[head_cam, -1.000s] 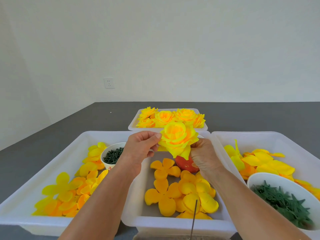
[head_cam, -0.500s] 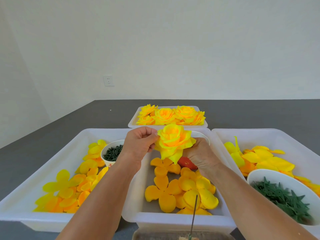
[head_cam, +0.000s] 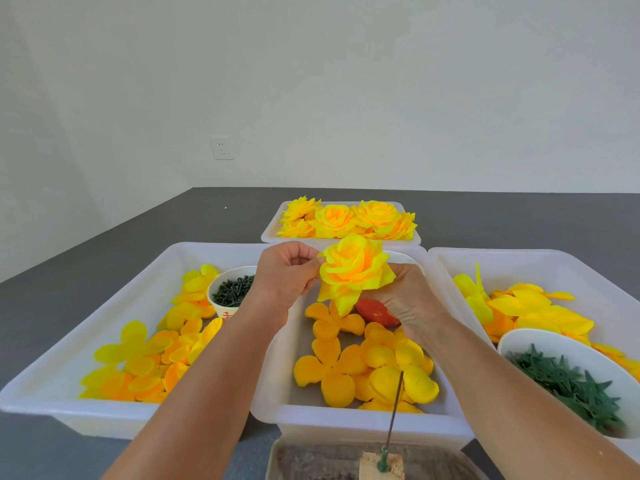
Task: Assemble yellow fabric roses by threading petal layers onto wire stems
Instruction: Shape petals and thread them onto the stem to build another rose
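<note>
A full yellow fabric rose [head_cam: 353, 270] is held up above the middle white tray [head_cam: 363, 415]. My left hand [head_cam: 289, 275] pinches its left outer petal. My right hand [head_cam: 407, 297] grips the rose from below and behind, its fingers hidden by the petals. Loose orange-yellow petal layers [head_cam: 349, 365] lie in the middle tray. A thin dark wire stem [head_cam: 394, 407] stands upright in a small block [head_cam: 381, 469] at the bottom centre.
The left tray [head_cam: 69, 379] holds yellow petals and a cup of dark green pieces [head_cam: 232, 289]. The right tray [head_cam: 554, 268] holds petals and a bowl of green calyxes [head_cam: 568, 382]. The far tray [head_cam: 341, 221] holds finished roses. A red object [head_cam: 374, 311] lies under my right hand.
Both hands keep hold of the rose; it has turned slightly, its right petals spreading out. The view has tilted up a little.
</note>
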Motion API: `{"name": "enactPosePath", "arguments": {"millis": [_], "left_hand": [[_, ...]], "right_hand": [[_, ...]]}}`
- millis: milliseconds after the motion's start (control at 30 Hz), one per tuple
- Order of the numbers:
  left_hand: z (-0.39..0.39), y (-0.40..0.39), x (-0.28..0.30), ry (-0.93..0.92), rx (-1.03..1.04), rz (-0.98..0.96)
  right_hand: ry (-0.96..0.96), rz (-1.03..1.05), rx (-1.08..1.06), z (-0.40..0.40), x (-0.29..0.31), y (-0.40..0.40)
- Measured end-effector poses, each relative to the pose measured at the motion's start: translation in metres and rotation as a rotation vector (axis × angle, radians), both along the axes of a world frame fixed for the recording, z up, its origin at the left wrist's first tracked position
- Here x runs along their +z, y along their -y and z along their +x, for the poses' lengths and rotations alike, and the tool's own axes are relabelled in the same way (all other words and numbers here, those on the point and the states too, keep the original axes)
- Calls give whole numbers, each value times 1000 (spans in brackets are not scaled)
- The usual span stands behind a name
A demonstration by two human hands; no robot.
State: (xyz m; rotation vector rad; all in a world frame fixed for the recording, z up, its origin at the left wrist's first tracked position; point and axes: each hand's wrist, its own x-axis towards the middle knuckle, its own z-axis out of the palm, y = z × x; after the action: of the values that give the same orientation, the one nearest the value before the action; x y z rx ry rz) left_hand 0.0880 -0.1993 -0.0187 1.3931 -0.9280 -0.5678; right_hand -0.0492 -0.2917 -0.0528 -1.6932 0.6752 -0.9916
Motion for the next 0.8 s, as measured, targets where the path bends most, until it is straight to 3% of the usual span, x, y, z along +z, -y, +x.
{"name": "enactPosePath", "arguments": {"millis": [200,267,467,600,800], "left_hand": [[2,4,-6,419,149,22],[2,3,-6,443,160,7],[0,1,-1,16,51,-58],[-1,-1,2,-98,7,-81],[1,-3,7,-252,-46,-116]], "right_hand": [[14,13,4,-1,1,-2],[30,26,11,-1,1,-1],[75,146,22,-1,5,-3],[128,265,37,-1,9,-4],[169,255,130,-3,12,-9]]}}
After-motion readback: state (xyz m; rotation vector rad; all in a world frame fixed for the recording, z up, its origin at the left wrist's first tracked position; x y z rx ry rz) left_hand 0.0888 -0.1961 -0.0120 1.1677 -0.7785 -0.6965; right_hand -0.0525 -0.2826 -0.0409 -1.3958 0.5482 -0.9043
